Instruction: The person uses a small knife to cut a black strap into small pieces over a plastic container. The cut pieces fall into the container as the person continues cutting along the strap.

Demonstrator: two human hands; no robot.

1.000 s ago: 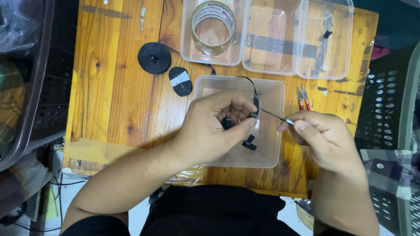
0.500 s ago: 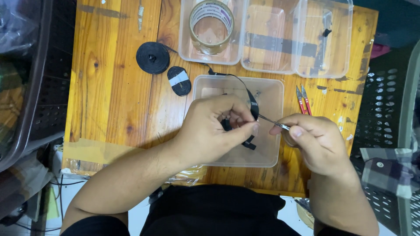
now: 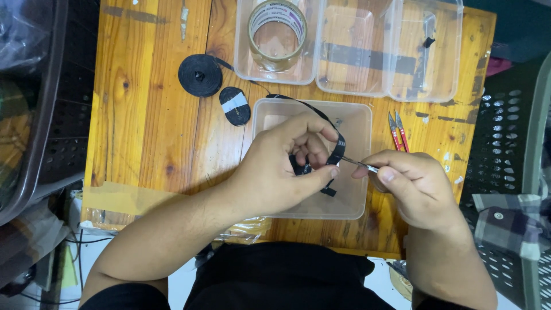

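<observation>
A dark plastic crate (image 3: 34, 103) with a perforated wall stands at the far left, beside the tabletop (image 3: 143, 132), which is orange-stained knotty wood with a strip of tan tape along its near edge. On the wood lies a flat coiled roll of black strap (image 3: 199, 75), round and matte, and just right of it a smaller oval black bundle (image 3: 235, 106) bound with a white band. Behind them, a clear plastic tub holds a roll of clear packing tape (image 3: 277, 34) standing on its side like a ring.

The left hand (image 3: 275, 172) is curled over a shallow clear plastic container (image 3: 350, 201) with rounded corners. Its thumb and fingers are closed in a pinch on a black strap (image 3: 338, 150), which loops back over the container's far rim towards the coiled roll. Smaller black pieces show under the fingers; what they are cannot be told.

The right hand (image 3: 416, 186) is closed narrowly on a thin metal tool (image 3: 361, 166), its tip reaching the strap at the left thumb. Beyond it, two more clear tubs (image 3: 396, 51) sit along the far edge, and a pair of red-handled snips (image 3: 396, 129) lies on the wood just right of the container. A black perforated crate (image 3: 493, 149) stands at the right.
</observation>
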